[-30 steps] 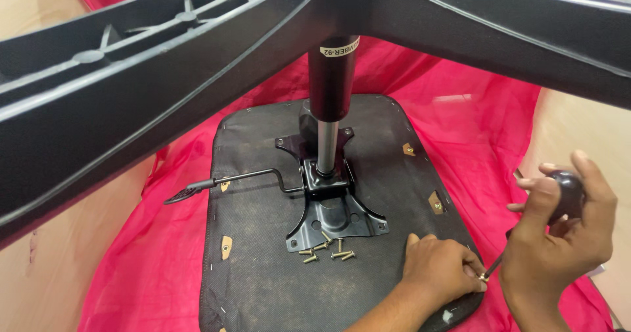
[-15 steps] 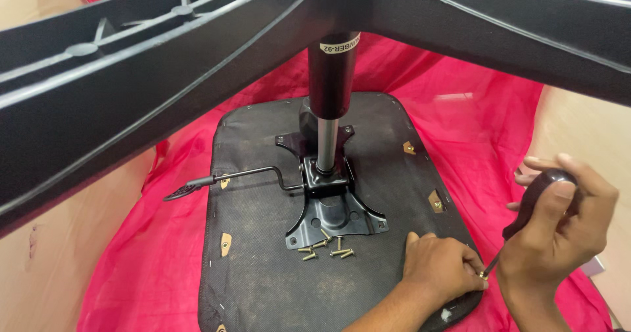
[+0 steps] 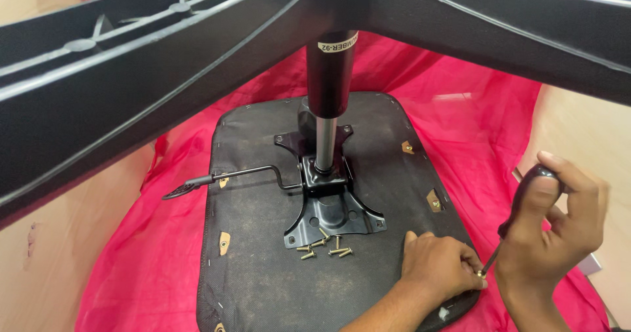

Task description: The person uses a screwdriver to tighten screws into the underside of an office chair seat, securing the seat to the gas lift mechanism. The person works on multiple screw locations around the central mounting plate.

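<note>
At the lower right of the frame a screw (image 3: 482,274) sits at the edge of the upturned seat base (image 3: 263,266), pinched between the fingertips of the left hand (image 3: 439,266), which rests on the dark fabric. The right hand (image 3: 559,223) is wrapped tightly around the dark handle of a screwdriver (image 3: 519,217), thumb over the top, with the thin shaft slanting down to the screw head. To drive it well, the shaft likely wants to stand more in line with the screw — a slanted tip may slip out of the head — and the left fingers should steady the screw only until the thread bites. Up from there, in the middle of the frame, a handful of loose brass screws (image 3: 322,246) lies just in front of the black metal mounting plate (image 3: 332,217), from which the gas cylinder (image 3: 328,89) rises to the star-shaped chair base (image 3: 164,75) filling the top. A lever (image 3: 230,176) sticks out to the left, and pink cloth (image 3: 473,128) lies under everything.
</note>
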